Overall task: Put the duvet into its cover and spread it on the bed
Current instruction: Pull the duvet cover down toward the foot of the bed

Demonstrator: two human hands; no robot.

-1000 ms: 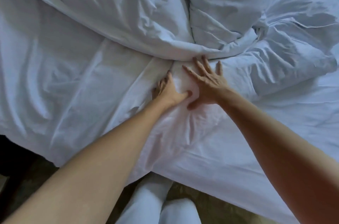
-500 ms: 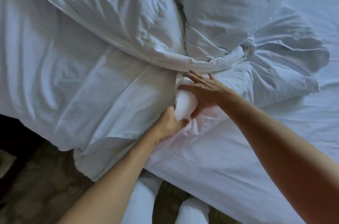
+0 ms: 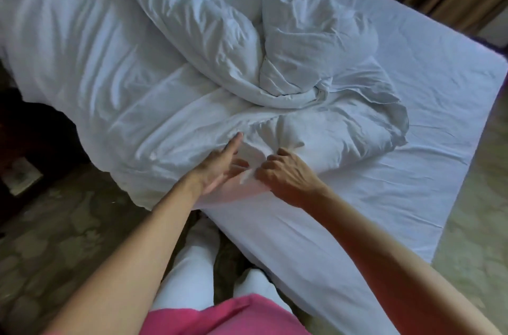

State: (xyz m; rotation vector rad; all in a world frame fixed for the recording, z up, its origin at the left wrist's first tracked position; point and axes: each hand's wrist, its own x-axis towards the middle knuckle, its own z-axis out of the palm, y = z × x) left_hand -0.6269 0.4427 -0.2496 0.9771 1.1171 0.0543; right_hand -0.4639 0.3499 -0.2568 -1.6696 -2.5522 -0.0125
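Head view: rumpled duvet point(image 3: 302, 40) on white-sheeted bed point(image 3: 412, 169), right hand point(image 3: 286, 178) fingers pinching cover point(image 3: 137, 120), left hand point(image 3: 220, 167) fingers spread.

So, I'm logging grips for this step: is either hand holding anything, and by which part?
The right hand pinches the white bedding at its bunched near edge; the left hand is open, holding nothing.

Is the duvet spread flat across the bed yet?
No, the duvet lies bunched and twisted in a heap on the bed.
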